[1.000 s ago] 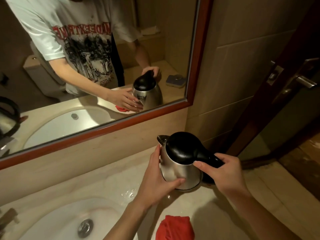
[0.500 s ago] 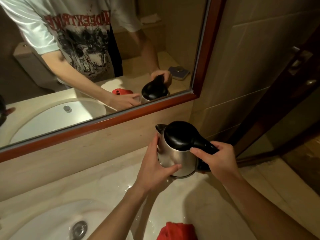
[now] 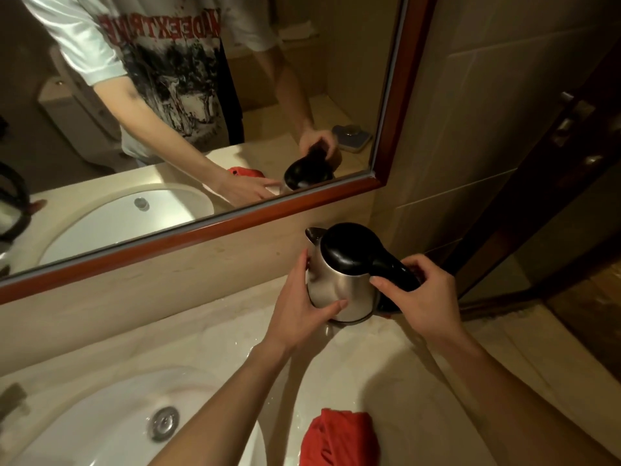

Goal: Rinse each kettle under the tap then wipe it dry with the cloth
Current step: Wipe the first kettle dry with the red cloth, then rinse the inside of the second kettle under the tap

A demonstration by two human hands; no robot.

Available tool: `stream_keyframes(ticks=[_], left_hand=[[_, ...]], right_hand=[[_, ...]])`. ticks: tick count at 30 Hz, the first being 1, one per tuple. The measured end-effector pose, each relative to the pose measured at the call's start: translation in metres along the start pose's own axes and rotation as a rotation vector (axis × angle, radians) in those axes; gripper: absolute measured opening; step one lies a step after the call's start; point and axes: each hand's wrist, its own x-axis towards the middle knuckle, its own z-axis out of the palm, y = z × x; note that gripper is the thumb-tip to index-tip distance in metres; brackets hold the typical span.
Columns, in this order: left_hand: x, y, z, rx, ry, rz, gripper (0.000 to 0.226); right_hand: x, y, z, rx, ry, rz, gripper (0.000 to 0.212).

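Fingers of my right hand (image 3: 425, 297) are curled round the black handle of the shiny steel kettle with the black lid (image 3: 342, 280). My left hand (image 3: 299, 311) cups the kettle's round side, thumb in front and fingers round the back. The kettle stands on the pale stone tabletop (image 3: 386, 364), near the back wall, to the right of the white round sink (image 3: 111, 428). I think this kettle is done and I am setting it down, because the crumpled red cloth (image 3: 339, 438) lies alone near me and no hand is on it. The tabletop looks wet near the sink. In the wood-framed mirror (image 3: 201, 230) I see part of another kettle (image 3: 13, 203) at the far left. That one may still need rinsing and wiping; I cannot tell.
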Motion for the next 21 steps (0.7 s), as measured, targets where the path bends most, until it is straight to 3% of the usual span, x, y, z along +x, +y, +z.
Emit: stream_keyframes(ticks=[5,10,15,18,21], left_hand=[[-0.06,0.008,-0.029,-0.015,0.029,-0.105,0.107],[-0.158,-0.01,-0.073,0.118,0.139,-0.283,0.073],[-0.279,-0.039,-0.137,0.615,0.119,-0.482,0.068],[-0.337,-0.044,-0.181,0.799,0.182,-0.532,0.073],[-0.38,-0.042,-0.229,0.884,0.292,-0.571,0.078]], right_hand=[[-0.05,-0.01,-0.012,-0.18,0.068,-0.299,0.059],[-0.11,-0.014,0.033,-0.415,-0.322,-0.374,0.058],[-0.167,-0.041,0.105,-0.849,-0.774,-0.455,0.101],[-0.2,-0.077,0.147,-0.832,-0.855,-0.614,0.107],[-0.234,-0.116,0.194,-0.785,-0.886,-0.809,0.097]])
